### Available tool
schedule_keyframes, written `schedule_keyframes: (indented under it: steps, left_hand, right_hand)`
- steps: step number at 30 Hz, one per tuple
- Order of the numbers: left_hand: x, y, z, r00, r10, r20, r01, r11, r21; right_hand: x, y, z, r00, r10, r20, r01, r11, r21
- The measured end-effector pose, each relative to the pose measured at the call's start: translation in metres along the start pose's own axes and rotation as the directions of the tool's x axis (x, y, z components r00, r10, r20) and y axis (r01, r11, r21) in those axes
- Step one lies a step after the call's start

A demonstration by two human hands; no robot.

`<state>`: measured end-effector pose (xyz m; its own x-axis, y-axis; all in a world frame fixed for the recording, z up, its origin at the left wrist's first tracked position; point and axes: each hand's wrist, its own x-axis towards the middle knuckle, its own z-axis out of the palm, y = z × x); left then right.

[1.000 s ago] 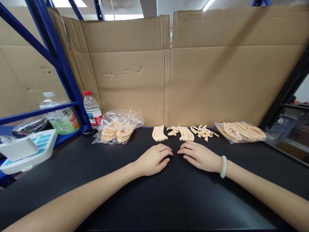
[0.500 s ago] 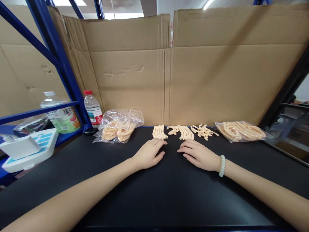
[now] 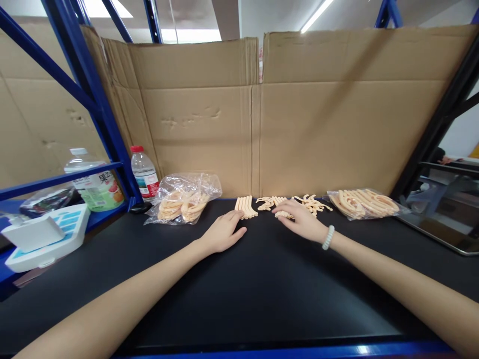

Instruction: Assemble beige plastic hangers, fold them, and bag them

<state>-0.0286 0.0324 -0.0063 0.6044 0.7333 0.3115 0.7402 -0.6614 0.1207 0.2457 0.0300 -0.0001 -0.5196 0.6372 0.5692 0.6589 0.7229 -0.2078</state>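
Note:
My left hand [image 3: 223, 232] lies with its fingers stretched out and thumb apart, its fingertips at the near left edge of a row of curved cream-coloured strips [image 3: 245, 206]. My right hand [image 3: 305, 222], with a pale coiled band [image 3: 328, 238] at the wrist, reaches over a second row of such strips [image 3: 277, 200] and hides part of it. Its fingers are spread; whether they touch the strips I cannot tell. Between the rows sits a small group of curved pieces [image 3: 265, 203]. To the right is a loose heap of small cream pieces [image 3: 312, 203].
Clear plastic bags of cream parts lie at the left [image 3: 183, 199] and right [image 3: 364, 203] of the black table [image 3: 239, 299]. Cardboard [image 3: 187, 124] walls the back. A red-capped bottle [image 3: 144, 172] and a white-and-blue device [image 3: 48, 234] stand left, beside blue shelf posts [image 3: 101, 109].
My right hand has moved forward over the right row of strips. My left hand has shifted slightly left, its fingers more stretched out. The camera view has tilted up a little.

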Motion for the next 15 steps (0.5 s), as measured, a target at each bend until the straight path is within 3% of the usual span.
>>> schedule_keyframes:
  steps: [3, 7, 15]
  left_hand:
    - [0.000, 0.001, 0.000, 1.000, -0.009, -0.001, 0.009, 1.000, 0.004]
    - [-0.001, 0.001, 0.001, 1.000, -0.019, -0.016, 0.019, 1.000, 0.010]
    - [-0.003, -0.001, 0.004, 0.998, -0.008, -0.063, 0.009, 1.000, 0.017]
  right_hand:
    - [0.026, 0.017, -0.002, 0.995, 0.097, 0.031, -0.094, 0.993, -0.069]
    - [0.053, 0.038, 0.004, 0.986, 0.133, 0.100, -0.121, 0.985, -0.121]
    - [0.071, 0.056, 0.026, 0.959, 0.136, 0.248, -0.096, 0.981, -0.168]
